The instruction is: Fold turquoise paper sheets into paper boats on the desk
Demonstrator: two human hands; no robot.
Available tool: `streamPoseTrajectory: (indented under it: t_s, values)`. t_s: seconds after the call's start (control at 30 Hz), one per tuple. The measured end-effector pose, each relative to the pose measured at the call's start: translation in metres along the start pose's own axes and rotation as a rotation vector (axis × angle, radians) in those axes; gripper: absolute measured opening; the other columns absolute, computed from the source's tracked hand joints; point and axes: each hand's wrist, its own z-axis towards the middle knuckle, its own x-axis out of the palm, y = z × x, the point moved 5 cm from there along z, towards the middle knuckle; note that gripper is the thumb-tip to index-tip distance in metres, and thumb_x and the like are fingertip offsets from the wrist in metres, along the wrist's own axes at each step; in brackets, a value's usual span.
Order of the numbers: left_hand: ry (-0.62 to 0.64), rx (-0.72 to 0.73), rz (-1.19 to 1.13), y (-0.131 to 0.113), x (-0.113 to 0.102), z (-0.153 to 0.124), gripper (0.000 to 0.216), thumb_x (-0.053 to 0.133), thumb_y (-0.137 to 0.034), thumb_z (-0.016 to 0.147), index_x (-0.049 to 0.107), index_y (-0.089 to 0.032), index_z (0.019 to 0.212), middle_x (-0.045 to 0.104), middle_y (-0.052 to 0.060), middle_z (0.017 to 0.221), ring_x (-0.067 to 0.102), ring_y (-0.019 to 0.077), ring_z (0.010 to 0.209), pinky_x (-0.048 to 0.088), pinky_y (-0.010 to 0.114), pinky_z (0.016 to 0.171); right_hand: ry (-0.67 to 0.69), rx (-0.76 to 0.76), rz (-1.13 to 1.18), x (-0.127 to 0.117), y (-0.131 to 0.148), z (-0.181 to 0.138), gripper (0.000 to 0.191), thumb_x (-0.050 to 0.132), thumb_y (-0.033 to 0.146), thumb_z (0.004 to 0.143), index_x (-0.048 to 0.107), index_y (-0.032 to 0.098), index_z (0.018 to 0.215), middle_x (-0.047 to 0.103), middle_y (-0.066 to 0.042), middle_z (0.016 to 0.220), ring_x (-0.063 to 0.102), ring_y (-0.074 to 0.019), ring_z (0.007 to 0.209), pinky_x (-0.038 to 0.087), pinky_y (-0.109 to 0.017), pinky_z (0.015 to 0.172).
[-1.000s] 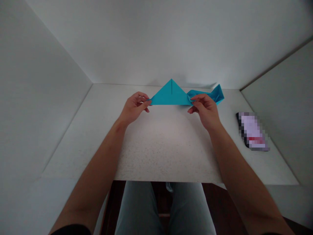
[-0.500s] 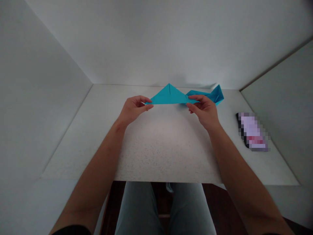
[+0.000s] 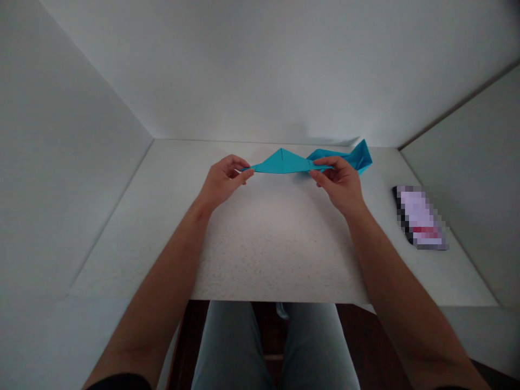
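A folded blue paper triangle (image 3: pixel 281 162) is held above the white table (image 3: pixel 264 244), tilted back so it looks low and flat. My left hand (image 3: pixel 222 180) pinches its left corner, fingers closed. My right hand (image 3: pixel 340 183) pinches its right corner, fingers closed. Behind my right hand a second folded blue paper piece (image 3: pixel 352 156) lies on the table near the back wall.
A dark flat object with a blurred face (image 3: pixel 420 218) lies on the table at the right. White walls close in the table at the left, back and right. My legs show below the table's front edge.
The blue triangle has tipped backward away from me, so its peak looks much lower than a second ago. Both hands kept their pinch on the corners and barely shifted.
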Motion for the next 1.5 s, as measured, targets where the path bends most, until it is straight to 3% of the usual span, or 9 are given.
streamPoseTrajectory:
  t_s: [0.17, 0.33, 0.63, 0.83, 0.97, 1.1, 1.27, 1.4, 1.5]
  values:
    - [0.057, 0.017, 0.059, -0.001, 0.004, -0.003, 0.043, 0.082, -0.060, 0.092, 0.068, -0.020, 0.096, 0.084, 0.009, 0.092, 0.074, 0.0137, 0.067, 0.059, 0.026, 0.064, 0.012, -0.034, 0.022, 0.000, -0.005, 0.000, 0.043, 0.097, 0.056, 0.080, 0.073, 0.031, 0.105, 0.061, 0.004, 0.074, 0.052, -0.0131, 0.057, 0.047, -0.029, 0.049]
    - [0.124, 0.059, 0.100, -0.006, 0.008, -0.006, 0.040, 0.078, -0.057, 0.097, 0.062, -0.020, 0.092, 0.086, 0.011, 0.095, 0.074, 0.0139, 0.066, 0.058, 0.026, 0.062, -0.004, -0.046, 0.032, -0.002, -0.009, 0.001, 0.040, 0.094, 0.051, 0.083, 0.069, 0.031, 0.108, 0.061, 0.005, 0.077, 0.054, -0.0140, 0.059, 0.050, -0.030, 0.052]
    - [0.077, 0.124, 0.105, -0.013, 0.009, -0.007, 0.043, 0.073, -0.060, 0.101, 0.057, -0.021, 0.089, 0.086, 0.010, 0.095, 0.075, 0.0123, 0.064, 0.058, 0.024, 0.061, -0.025, -0.034, 0.018, -0.003, -0.013, 0.004, 0.036, 0.090, 0.044, 0.084, 0.066, 0.030, 0.106, 0.070, 0.003, 0.094, 0.059, -0.0114, 0.062, 0.054, -0.027, 0.055]
    - [0.088, 0.214, 0.229, -0.023, 0.014, -0.011, 0.034, 0.067, -0.052, 0.106, 0.063, -0.020, 0.095, 0.085, 0.008, 0.092, 0.074, 0.0113, 0.066, 0.056, 0.022, 0.061, -0.094, 0.024, -0.053, -0.002, -0.021, 0.002, 0.020, 0.078, 0.039, 0.091, 0.061, 0.030, 0.097, 0.057, 0.006, 0.072, 0.055, -0.0138, 0.057, 0.051, -0.029, 0.053]
    - [0.143, 0.223, 0.295, -0.024, 0.017, -0.014, 0.031, 0.069, -0.049, 0.103, 0.064, -0.020, 0.093, 0.082, 0.006, 0.086, 0.074, 0.0124, 0.068, 0.053, 0.021, 0.059, -0.146, -0.027, -0.138, -0.001, -0.015, -0.002, 0.020, 0.078, 0.040, 0.094, 0.062, 0.029, 0.098, 0.055, 0.006, 0.069, 0.051, -0.0144, 0.055, 0.045, -0.029, 0.052]
    - [0.245, 0.153, 0.356, -0.019, 0.024, -0.017, 0.032, 0.079, -0.050, 0.093, 0.063, -0.022, 0.094, 0.076, 0.000, 0.075, 0.069, 0.0120, 0.063, 0.049, 0.020, 0.056, -0.138, -0.163, -0.269, 0.005, 0.004, -0.009, 0.017, 0.078, 0.040, 0.097, 0.068, 0.028, 0.103, 0.066, 0.002, 0.080, 0.057, -0.0149, 0.062, 0.051, -0.032, 0.061]
    - [0.373, 0.061, 0.252, -0.015, 0.036, -0.021, 0.036, 0.075, -0.041, 0.094, 0.059, -0.024, 0.121, 0.080, -0.002, 0.080, 0.069, 0.0123, 0.066, 0.050, 0.021, 0.061, -0.019, -0.361, -0.361, 0.020, 0.026, -0.017, 0.009, 0.072, 0.034, 0.102, 0.077, 0.028, 0.106, 0.069, -0.001, 0.086, 0.059, -0.0156, 0.068, 0.055, -0.033, 0.066]
    - [0.459, -0.014, 0.133, -0.010, 0.045, -0.025, 0.081, 0.078, -0.040, 0.091, 0.042, -0.020, 0.162, 0.078, -0.003, 0.078, 0.067, 0.0130, 0.064, 0.052, 0.024, 0.064, 0.073, -0.424, -0.389, 0.030, 0.032, -0.022, 0.016, 0.070, 0.033, 0.105, 0.083, 0.030, 0.113, 0.070, -0.005, 0.098, 0.064, -0.0181, 0.078, 0.058, -0.034, 0.067]
    - [0.501, -0.076, 0.084, -0.009, 0.048, -0.027, 0.108, 0.084, -0.041, 0.088, 0.024, -0.017, 0.175, 0.078, -0.003, 0.078, 0.068, 0.0144, 0.065, 0.053, 0.026, 0.066, 0.087, -0.454, -0.393, 0.032, 0.034, -0.024, 0.021, 0.068, 0.032, 0.106, 0.084, 0.032, 0.119, 0.073, -0.007, 0.104, 0.069, -0.0204, 0.087, 0.061, -0.035, 0.069]
